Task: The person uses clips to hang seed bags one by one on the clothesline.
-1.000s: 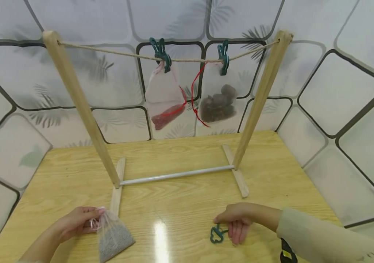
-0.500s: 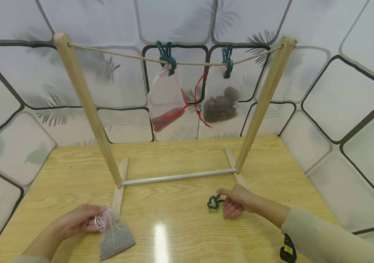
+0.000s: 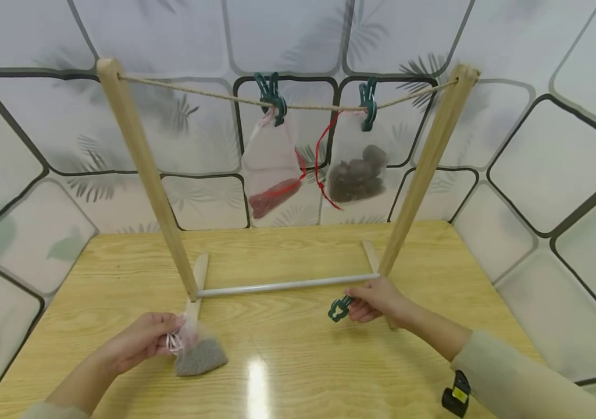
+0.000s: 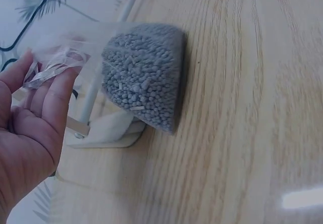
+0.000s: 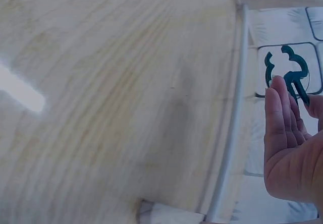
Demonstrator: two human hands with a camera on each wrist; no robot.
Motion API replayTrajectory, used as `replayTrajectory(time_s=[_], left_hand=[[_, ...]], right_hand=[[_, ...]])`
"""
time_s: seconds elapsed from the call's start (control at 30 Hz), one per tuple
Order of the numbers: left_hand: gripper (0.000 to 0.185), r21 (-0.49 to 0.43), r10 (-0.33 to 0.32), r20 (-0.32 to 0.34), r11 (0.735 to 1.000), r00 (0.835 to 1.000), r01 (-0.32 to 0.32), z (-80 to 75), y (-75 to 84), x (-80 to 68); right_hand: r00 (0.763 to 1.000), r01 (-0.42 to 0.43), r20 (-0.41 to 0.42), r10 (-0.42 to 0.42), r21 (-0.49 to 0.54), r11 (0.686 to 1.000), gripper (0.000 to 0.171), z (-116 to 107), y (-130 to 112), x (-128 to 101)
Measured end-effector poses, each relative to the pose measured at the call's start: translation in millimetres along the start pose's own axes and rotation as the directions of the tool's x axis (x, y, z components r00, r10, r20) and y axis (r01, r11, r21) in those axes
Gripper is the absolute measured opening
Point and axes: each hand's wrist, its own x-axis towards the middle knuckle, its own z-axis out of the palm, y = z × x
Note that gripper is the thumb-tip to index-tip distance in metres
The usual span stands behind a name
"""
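My left hand (image 3: pixel 138 343) pinches the gathered top of a sheer drawstring bag (image 3: pixel 201 356), with its white cord bunched at the fingers. Small grey pellets (image 4: pixel 144 72) fill the bag's lower part, which hangs close over the wooden table. On the other side, my right hand (image 3: pixel 378 301) grips a dark green clothespin (image 3: pixel 338 309) by its handles between thumb and fingers. In the right wrist view the curved jaws of that clothespin point away from the fingertips, with nothing between them.
A wooden rack stands on the table (image 3: pixel 287 355), with a left post (image 3: pixel 146 169), a right post (image 3: pixel 428 169) and a white bar (image 3: pixel 287 286). From its rope (image 3: pixel 193 91), green clothespins hold a bag with red contents (image 3: pixel 272 198) and one with dark lumps (image 3: pixel 357 177).
The right hand has moved up and away towards the rack's bar with the clothespin, its handles now closer together. The left hand has raised the pellet bag slightly and shifted it right.
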Motion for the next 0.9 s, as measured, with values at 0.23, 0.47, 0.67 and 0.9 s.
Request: replayTrajectory(time_s=[0.23, 0.47, 0.67, 0.9], left_hand=[[0.026, 0.091, 0.114, -0.11, 0.99, 0.987, -0.104, 2.8, 19.2, 3.4], [0.027, 0.177, 0.183, -0.17, 0.972, 0.968, -0.153, 10.4, 48.0, 2.3], [0.026, 0.251, 0.213, -0.225, 0.956, 0.951, -0.154, 20.7, 72.0, 1.7], [0.023, 0.308, 0.262, -0.322, 0.938, 0.91, -0.161, 29.8, 96.0, 3.0]], right_hand=[[0.995, 0.094, 0.027, -0.094, -0.014, 0.995, 0.035, -6.8, -27.5, -4.1], [0.988, 0.154, 0.036, -0.152, -0.076, 0.985, 0.036, -13.7, -51.3, -8.9], [0.981, 0.194, 0.039, -0.191, -0.091, 0.977, 0.035, -14.6, -66.4, -12.0], [0.968, 0.25, 0.05, -0.245, -0.148, 0.957, 0.032, -14.1, -86.3, -18.0]])
